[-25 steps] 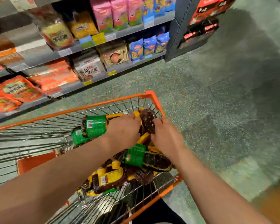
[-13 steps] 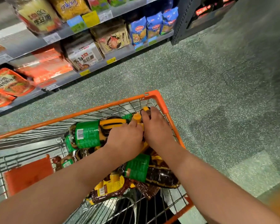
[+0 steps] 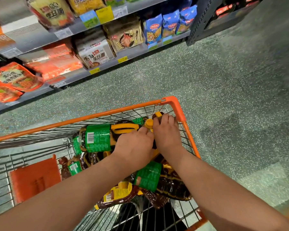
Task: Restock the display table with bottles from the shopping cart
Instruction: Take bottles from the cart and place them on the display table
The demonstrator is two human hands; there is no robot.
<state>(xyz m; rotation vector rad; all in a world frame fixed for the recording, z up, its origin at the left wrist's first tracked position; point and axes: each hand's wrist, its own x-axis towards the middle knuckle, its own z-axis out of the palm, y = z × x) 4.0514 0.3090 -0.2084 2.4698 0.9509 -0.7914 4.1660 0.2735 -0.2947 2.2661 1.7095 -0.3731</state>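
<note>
- The right hand (image 3: 167, 132) has its fingers (image 3: 163, 118) curled over the top end of a dark bottle at the cart's far right corner, next to a yellow cap (image 3: 148, 122); it grips that bottle end, though the bottle itself is mostly hidden under the hand.
- The left hand (image 3: 134, 149) sits just beside it, the two touching at the knuckles; its fingers curl down around the neck end of the top bottle (image 3: 105, 138), close to that bottle's yellow handle (image 3: 123, 126).
- This top bottle lies on its side across the pile, its green label with a barcode facing up, its base pointing toward the cart's left.
- Under both forearms more dark bottles (image 3: 165, 184) with green and yellow labels lie heaped in the shopping cart (image 3: 107, 112), a wire basket with an orange rim.
- An orange flap (image 3: 33, 179) stands at the cart's near left end.
- The cart stands on a speckled green floor (image 3: 223, 97).
- Beyond it, store shelves (image 3: 73, 75) carry noodle packets and blue pasta bags (image 3: 168, 25), with yellow price tags along the edges.
</note>
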